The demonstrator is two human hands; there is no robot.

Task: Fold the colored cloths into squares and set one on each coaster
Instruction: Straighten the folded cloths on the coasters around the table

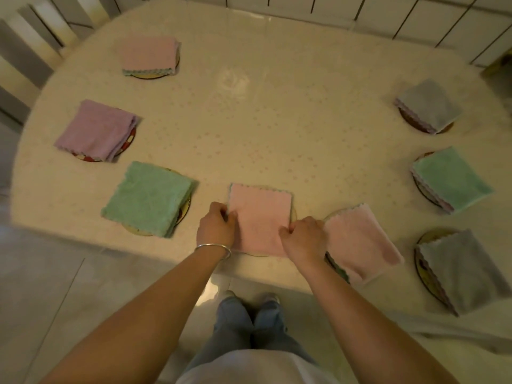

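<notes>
A folded pink cloth (259,216) lies at the table's near edge over a round coaster (293,214) whose rim peeks out beside it. My left hand (216,225) pinches the cloth's left edge. My right hand (303,239) grips its lower right corner. Another folded pink cloth (360,242) rests on a coaster just right of my right hand. Folded cloths cover the other coasters: green (148,199), lilac (95,130) and pink (149,55) on the left, grey (428,105), green (450,178) and grey (461,270) on the right.
The table (263,112) wears a pale patterned cover, and its middle holds nothing. A white tiled wall (388,12) runs behind it. My legs and shoes (250,297) stand on the tiled floor at the near edge.
</notes>
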